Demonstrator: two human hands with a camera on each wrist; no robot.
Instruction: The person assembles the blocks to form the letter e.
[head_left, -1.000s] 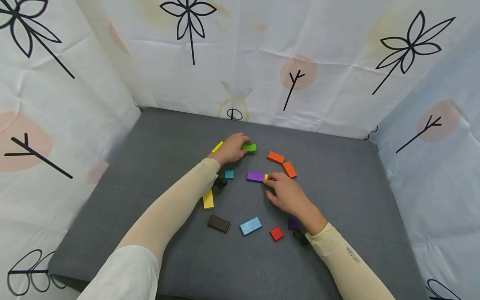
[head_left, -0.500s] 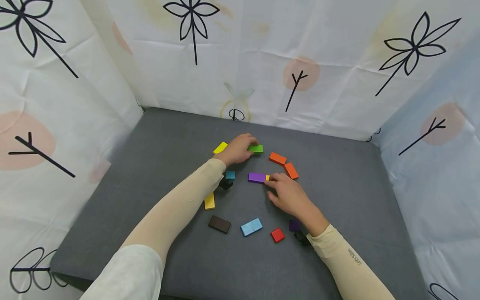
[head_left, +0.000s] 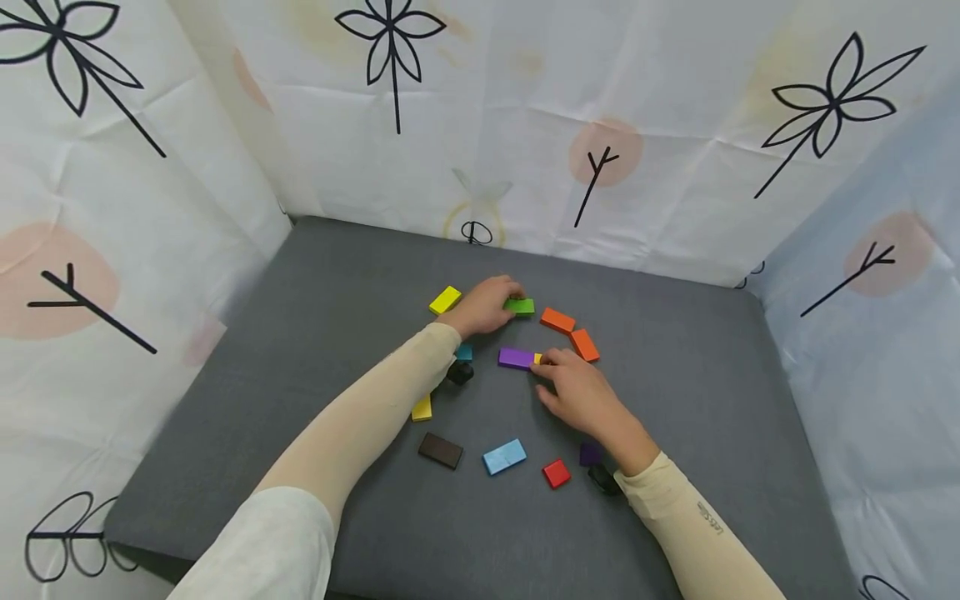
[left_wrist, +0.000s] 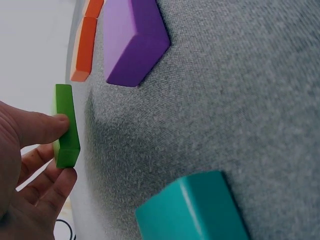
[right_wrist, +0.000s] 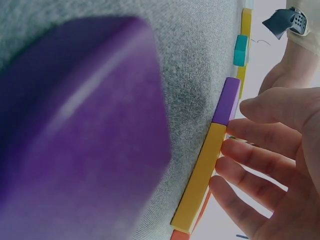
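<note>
Amber oblong block (head_left: 537, 358): mostly hidden by the right hand (head_left: 581, 387), head view
Dark purple angular block (right_wrist: 95, 140): blurred, cut off left and below, right wrist view
Teal rectangular block (left_wrist: 197, 212): cut off by left wrist view's bottom edge
Dark mark (head_left: 709, 517) on cream fabric sleeve (head_left: 693, 537): too small to read

I see the left arm (head_left: 367, 408) stretched far, left hand (head_left: 482, 307) pinching; the right hand (head_left: 577, 387) is nearer, fingers (right_wrist: 257, 161) extended.
</note>
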